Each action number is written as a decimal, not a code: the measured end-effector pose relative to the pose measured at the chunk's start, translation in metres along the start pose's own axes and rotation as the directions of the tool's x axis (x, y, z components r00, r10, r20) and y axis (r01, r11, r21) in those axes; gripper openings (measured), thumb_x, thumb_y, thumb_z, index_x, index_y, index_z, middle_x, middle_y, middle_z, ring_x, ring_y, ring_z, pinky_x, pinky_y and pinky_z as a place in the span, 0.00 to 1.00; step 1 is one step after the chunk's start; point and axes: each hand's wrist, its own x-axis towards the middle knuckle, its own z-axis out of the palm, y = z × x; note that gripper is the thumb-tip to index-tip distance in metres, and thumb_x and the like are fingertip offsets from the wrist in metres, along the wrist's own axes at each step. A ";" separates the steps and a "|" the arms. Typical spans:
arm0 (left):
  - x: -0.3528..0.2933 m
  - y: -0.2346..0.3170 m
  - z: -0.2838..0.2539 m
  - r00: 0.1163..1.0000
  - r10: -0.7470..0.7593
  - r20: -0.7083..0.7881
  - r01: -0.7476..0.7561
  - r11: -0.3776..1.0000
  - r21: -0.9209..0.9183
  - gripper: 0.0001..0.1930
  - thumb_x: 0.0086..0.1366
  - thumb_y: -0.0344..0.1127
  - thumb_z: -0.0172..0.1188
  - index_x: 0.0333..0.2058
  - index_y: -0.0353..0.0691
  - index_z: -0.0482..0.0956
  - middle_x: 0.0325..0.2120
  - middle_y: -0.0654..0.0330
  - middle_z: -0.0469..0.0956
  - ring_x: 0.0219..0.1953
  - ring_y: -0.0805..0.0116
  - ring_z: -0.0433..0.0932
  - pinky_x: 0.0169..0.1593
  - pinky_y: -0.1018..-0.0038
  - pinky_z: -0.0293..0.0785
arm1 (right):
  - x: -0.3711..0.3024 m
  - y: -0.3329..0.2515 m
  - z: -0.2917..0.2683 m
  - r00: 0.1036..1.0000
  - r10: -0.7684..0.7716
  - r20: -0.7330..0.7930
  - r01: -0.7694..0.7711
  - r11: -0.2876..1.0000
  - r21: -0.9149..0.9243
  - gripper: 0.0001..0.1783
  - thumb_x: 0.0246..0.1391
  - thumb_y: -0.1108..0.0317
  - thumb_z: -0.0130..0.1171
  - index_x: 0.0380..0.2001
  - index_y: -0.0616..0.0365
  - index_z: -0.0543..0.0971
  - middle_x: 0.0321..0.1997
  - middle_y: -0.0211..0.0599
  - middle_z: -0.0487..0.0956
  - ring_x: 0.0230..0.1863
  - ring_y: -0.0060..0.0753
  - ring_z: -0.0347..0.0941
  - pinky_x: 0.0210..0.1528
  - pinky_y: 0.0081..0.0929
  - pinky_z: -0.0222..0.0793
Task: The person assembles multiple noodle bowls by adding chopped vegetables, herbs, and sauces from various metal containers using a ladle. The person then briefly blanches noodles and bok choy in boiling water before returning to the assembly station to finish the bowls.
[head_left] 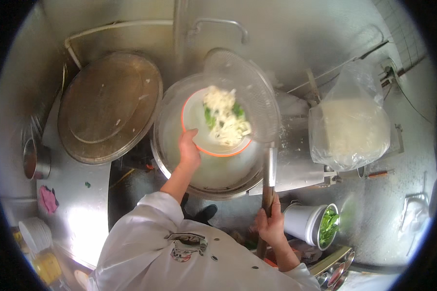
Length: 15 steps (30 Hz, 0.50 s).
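Head view: left hand (188,148) fingers grip bowl (199,140) rim; right hand (271,224) fingers closed round strainer (247,94) handle, long axis pointing away over the pot (179,179).

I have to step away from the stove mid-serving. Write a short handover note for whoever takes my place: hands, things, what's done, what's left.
Left hand: holds the orange-rimmed bowl by its near edge, over the steaming pot.
Right hand: grip closed on the strainer handle; the mesh strainer is tipped over the bowl.
Done: white noodles with greens are sliding from strainer into bowl.
Left: finish emptying the strainer, then probably set the bowl down.
Nearby: bag of noodles and tub of chopped greens at right, covered pot lid at left.
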 end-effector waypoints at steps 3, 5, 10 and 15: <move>0.007 0.004 -0.014 0.996 -0.013 0.088 0.014 1.000 -0.006 0.22 0.58 0.39 0.49 0.49 0.34 0.68 0.47 0.55 0.71 0.51 0.61 0.69 0.55 0.67 0.62 | 0.002 0.006 0.004 0.998 -0.012 -0.060 0.019 0.993 0.118 0.35 0.55 0.77 0.48 0.64 0.61 0.49 0.22 0.38 0.74 0.19 0.23 0.70 0.24 0.21 0.67; 0.006 0.011 -0.026 0.995 -0.039 0.096 0.041 0.999 -0.016 0.23 0.57 0.40 0.49 0.49 0.34 0.68 0.48 0.55 0.71 0.50 0.60 0.69 0.55 0.66 0.62 | 0.006 0.003 0.000 0.972 -0.212 -0.099 0.188 0.959 -0.212 0.35 0.54 0.77 0.49 0.64 0.61 0.49 0.22 0.40 0.73 0.19 0.26 0.71 0.24 0.23 0.68; 0.006 0.034 -0.041 0.990 -0.027 0.138 0.029 0.999 -0.016 0.27 0.54 0.40 0.48 0.52 0.32 0.66 0.50 0.52 0.70 0.51 0.58 0.69 0.56 0.64 0.63 | 0.015 -0.013 -0.008 0.959 -0.282 -0.039 0.267 0.937 -0.225 0.35 0.52 0.78 0.49 0.63 0.63 0.51 0.28 0.46 0.75 0.20 0.32 0.73 0.24 0.24 0.68; -0.012 0.071 -0.067 0.984 -0.102 0.147 0.112 0.992 -0.064 0.32 0.51 0.41 0.47 0.54 0.30 0.64 0.51 0.48 0.69 0.53 0.53 0.69 0.58 0.63 0.64 | 0.040 -0.013 -0.021 0.930 -0.351 -0.107 0.288 0.880 -0.378 0.35 0.52 0.79 0.47 0.64 0.63 0.50 0.40 0.58 0.76 0.25 0.38 0.75 0.28 0.27 0.70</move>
